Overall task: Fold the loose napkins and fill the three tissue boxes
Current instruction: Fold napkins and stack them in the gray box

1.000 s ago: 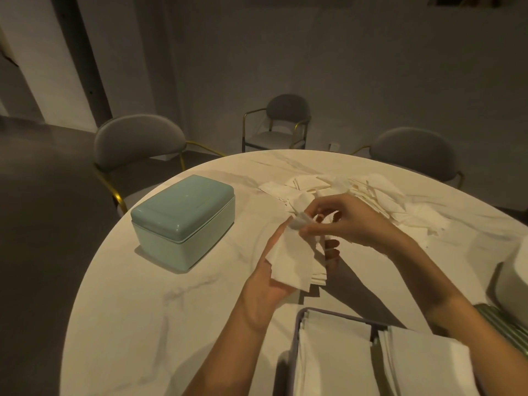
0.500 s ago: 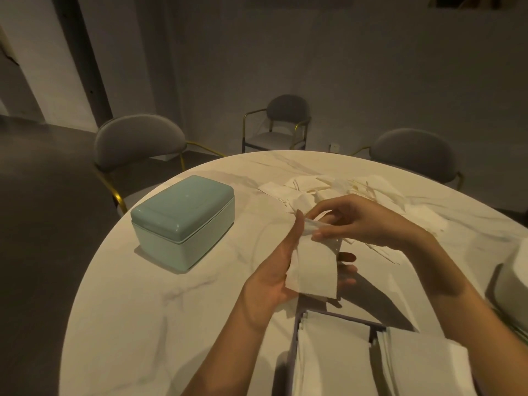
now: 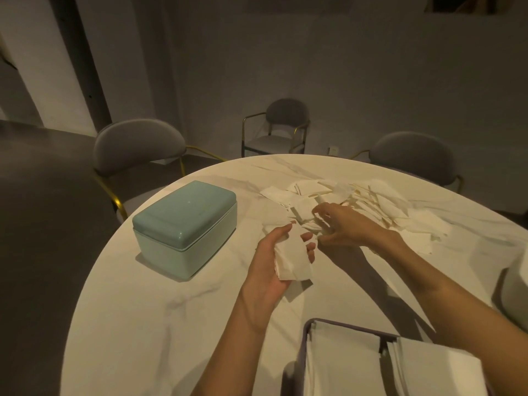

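white folded napkins (image 3: 293, 260) sit gripped in the left hand (image 3: 274, 264), the right hand (image 3: 341, 228) open-fingered over the loose napkin pile (image 3: 371, 207) beside an unmarked teal box (image 3: 185, 227).

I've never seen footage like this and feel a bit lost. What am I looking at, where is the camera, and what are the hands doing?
There is no machine here: a person wears a camera on the head, looking forward and down at their own hands over a round marble table. The left hand holds a small stack of folded napkins. The right hand, fingers loosely spread, reaches into a pile of loose napkins and seems to hold nothing yet. A closed pale green box stands to the left. Nearest the camera is an open dark-rimmed box with flat napkins inside. Grey chairs stand behind.
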`<state>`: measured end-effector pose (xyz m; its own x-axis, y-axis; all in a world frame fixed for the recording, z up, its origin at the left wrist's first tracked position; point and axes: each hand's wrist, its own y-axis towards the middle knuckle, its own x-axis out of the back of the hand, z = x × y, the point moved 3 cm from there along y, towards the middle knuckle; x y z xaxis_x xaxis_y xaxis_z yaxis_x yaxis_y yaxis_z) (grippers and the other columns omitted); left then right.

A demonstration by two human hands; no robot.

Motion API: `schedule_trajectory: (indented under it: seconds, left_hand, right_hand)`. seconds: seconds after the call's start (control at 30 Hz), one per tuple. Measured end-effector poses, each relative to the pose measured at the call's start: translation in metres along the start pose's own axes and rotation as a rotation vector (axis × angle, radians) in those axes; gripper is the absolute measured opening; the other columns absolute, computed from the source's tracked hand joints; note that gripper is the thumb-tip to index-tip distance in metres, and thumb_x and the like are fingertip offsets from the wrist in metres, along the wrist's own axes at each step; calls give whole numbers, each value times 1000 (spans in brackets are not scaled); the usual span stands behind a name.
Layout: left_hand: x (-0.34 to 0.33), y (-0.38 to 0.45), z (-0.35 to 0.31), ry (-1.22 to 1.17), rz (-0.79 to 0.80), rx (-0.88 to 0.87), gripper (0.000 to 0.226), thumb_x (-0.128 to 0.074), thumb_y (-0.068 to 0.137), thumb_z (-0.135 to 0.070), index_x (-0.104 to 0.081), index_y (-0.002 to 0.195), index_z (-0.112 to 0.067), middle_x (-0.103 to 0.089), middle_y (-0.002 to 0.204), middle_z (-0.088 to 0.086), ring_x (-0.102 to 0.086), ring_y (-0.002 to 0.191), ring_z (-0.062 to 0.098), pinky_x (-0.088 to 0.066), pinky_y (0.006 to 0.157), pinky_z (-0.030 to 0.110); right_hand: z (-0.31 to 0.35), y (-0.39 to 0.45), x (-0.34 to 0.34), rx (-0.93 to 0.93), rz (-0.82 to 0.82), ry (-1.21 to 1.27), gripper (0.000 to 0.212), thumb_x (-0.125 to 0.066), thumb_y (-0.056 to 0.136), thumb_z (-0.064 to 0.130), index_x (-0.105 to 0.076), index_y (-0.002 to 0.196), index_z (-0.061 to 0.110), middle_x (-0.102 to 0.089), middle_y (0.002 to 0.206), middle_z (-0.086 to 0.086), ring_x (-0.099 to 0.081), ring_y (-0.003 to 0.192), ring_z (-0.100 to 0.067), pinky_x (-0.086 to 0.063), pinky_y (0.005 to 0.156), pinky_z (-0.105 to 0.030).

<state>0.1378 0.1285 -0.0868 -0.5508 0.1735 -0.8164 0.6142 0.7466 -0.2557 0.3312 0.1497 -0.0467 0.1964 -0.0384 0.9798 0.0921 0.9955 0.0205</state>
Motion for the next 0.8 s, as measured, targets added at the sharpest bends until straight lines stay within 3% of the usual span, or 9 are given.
schedule_trajectory:
  seconds: [0.17,0.23,0.33,0.47,0.57,0.67,0.73,0.8]
  left_hand:
    - [0,0,-3,-21,-12,-12,25,-63,95,-20,-65,117,-9,-69,102,23,-66,75,32,-51,76,40]
    - [1,1,-4,-29,-15,-10,23,-63,95,-21,-66,114,-9,-69,101,23,-66,75,32,-51,76,40]
    - [0,-1,-4,-12,-21,-14,22,-62,95,-20,-64,114,-8,-68,101,23,-65,74,32,-52,74,39]
    - [-2,-1,-3,15,-23,-9,17,-61,95,-19,-64,107,-7,-66,100,23,-63,73,31,-53,68,36]
    - [-3,-1,-1,8,-26,14,24,-60,97,-23,-64,112,-5,-68,95,23,-64,73,31,-56,65,36]
    - [-7,-3,4,-5,22,86,35,-61,98,-29,-66,118,0,-68,92,22,-66,73,32,-58,68,39]
    - [-13,-9,7,8,89,138,43,-63,97,-33,-68,123,1,-70,97,22,-67,76,34,-61,68,42]
    - [-20,-14,10,32,161,131,42,-65,95,-37,-76,117,-4,-70,103,22,-65,85,36,-62,71,48]
  right_hand:
    - [3,2,1,26,-214,-192,39,-78,88,29,-62,123,24,-62,134,-1,-63,106,-22,-58,86,-32]
    - [2,-5,2,66,-340,-108,26,-79,88,25,-72,113,24,-66,127,-1,-64,102,-21,-58,85,-31]
    - [-4,-16,10,72,-478,47,23,-79,87,13,-77,108,20,-72,117,-4,-65,100,-23,-56,85,-32]
    - [4,-35,37,-22,-612,491,12,-73,93,22,-72,105,21,-71,109,1,-63,93,-14,-55,78,-22]
    - [19,-56,61,-10,-484,726,18,-73,91,33,-71,106,23,-70,105,9,-67,91,-12,-55,72,-16]
    - [33,-76,73,120,-171,909,31,-74,86,40,-71,113,26,-69,111,11,-66,104,-10,-59,80,-22]
    - [40,-81,69,189,-2,882,34,-77,86,42,-71,116,27,-67,116,14,-64,108,-10,-59,84,-25]
    - [42,-79,61,192,-2,759,29,-76,84,47,-73,110,34,-66,112,23,-63,107,-6,-58,87,-24]
